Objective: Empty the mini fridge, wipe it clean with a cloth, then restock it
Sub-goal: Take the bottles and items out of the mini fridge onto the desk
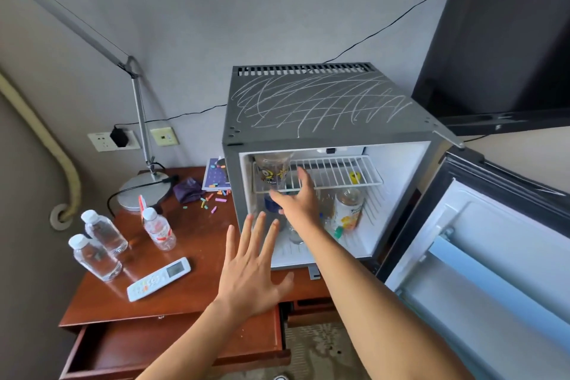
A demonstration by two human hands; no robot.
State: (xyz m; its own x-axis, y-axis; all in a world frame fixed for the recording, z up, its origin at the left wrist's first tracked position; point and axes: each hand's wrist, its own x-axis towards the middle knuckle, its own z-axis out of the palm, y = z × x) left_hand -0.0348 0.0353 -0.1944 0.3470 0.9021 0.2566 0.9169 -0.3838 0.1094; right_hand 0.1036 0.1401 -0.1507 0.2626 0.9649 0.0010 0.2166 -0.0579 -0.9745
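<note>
Two empty hands: left hand (pixel 249 268) splayed at desk edge (pixel 172 316), right hand (pixel 296 203) inside fridge (pixel 320 108).

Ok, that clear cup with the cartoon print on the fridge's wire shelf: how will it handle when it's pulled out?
The cup looks like thin clear plastic with nothing visible inside, so probably light and a bit squeezable. It stands tall on the wire shelf, so it may tip or catch on the bars if dragged. Lifting it seems safer. The right hand is close beside it.
</note>
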